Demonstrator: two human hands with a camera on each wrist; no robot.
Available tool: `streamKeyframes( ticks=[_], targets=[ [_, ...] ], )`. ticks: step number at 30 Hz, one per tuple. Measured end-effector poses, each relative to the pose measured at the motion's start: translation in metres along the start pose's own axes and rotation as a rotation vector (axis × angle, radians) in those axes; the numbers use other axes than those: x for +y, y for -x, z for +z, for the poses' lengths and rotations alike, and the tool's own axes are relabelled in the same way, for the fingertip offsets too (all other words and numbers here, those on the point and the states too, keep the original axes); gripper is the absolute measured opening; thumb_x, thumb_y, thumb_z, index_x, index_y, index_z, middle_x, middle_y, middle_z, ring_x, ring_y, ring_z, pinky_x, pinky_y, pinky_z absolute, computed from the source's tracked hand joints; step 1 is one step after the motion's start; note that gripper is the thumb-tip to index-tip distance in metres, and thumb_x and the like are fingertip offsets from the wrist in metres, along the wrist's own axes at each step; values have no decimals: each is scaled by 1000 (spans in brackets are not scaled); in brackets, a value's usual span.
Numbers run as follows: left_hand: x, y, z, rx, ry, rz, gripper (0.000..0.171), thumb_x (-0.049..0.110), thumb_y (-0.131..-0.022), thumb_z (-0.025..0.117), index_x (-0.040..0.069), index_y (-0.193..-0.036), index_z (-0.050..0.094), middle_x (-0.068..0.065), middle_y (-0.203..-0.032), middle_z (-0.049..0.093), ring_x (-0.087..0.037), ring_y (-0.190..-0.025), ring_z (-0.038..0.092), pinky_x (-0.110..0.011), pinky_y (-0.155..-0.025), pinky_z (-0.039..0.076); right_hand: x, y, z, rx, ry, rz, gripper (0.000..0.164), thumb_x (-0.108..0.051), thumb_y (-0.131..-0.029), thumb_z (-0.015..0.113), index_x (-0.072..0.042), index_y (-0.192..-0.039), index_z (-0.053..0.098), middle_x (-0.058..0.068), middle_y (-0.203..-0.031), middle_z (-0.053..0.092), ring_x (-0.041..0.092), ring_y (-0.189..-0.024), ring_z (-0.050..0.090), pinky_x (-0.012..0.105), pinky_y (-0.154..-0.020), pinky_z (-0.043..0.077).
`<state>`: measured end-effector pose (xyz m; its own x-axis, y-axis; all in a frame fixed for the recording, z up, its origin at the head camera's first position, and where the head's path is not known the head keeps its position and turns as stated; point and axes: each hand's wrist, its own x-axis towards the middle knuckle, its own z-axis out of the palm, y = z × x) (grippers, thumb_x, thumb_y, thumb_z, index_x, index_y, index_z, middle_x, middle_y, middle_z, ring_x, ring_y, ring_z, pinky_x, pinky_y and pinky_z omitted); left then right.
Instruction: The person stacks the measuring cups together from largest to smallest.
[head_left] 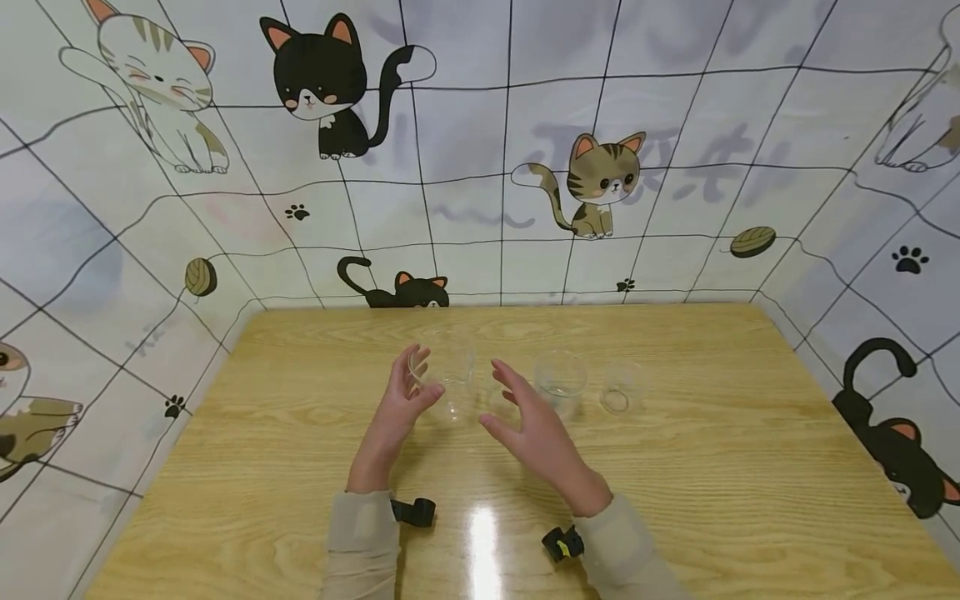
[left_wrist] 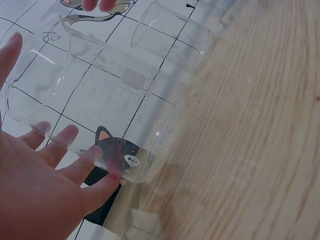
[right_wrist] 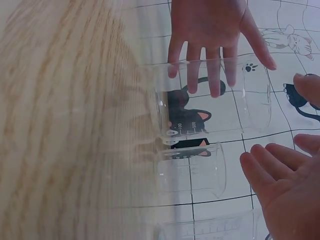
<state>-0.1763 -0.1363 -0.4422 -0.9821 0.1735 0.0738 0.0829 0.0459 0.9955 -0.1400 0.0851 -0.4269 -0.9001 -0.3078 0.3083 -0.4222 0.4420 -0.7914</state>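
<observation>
A large clear glass beaker with printed graduations stands upright on the table. My left hand is at its left side, fingers spread and fairly straight along the glass; in the left wrist view several fingertips lie against or very close to the beaker wall. My right hand hovers to the right of this beaker, apart from it, fingers loosely extended and holding nothing. A smaller beaker stands beside the large one, partly hidden behind the right hand in the head view.
Farther right stand another glass beaker and a small glass vessel. The wooden table meets walls printed with cartoon cats at the back and sides. Black straps are on both wrists.
</observation>
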Motion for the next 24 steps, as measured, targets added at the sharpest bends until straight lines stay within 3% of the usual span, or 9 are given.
streamKeyframes(
  ticks=[8, 15, 19, 24],
  targets=[
    [-8, -2, -1, -21, -20, 33, 70, 28, -87, 58, 28, -141, 14, 6, -143, 22, -21, -133, 16, -51, -102, 14, 2, -1, 6, -56, -18, 55, 72, -41, -84, 58, -26, -143, 17, -5, -142, 28, 29, -119, 41, 45, -92, 36],
    [-7, -2, 0, -6, -44, -17, 64, 32, -88, 56, 35, -139, 16, 9, -142, 25, -21, -132, 17, -53, -100, 17, 4, 0, 7, -76, -41, 54, 72, -36, -87, 57, -23, -143, 14, -3, -144, 24, 32, -122, 38, 46, -95, 33],
    [0, 1, 0, -25, -48, -48, 64, 33, -89, 54, 36, -139, 15, 8, -143, 23, -20, -133, 14, -54, -100, 16, 4, -1, 6, -77, -52, 56, 72, -40, -86, 55, -25, -143, 13, -4, -144, 24, 29, -123, 36, 44, -96, 33],
    [16, 9, -1, -89, -37, -43, 66, 36, -89, 52, 29, -141, 12, 1, -145, 19, -23, -134, 11, -54, -100, 16, 5, -1, 5, -91, -63, 71, 73, -41, -86, 55, -26, -143, 12, -7, -144, 23, 27, -125, 34, 42, -97, 31]
  ],
)
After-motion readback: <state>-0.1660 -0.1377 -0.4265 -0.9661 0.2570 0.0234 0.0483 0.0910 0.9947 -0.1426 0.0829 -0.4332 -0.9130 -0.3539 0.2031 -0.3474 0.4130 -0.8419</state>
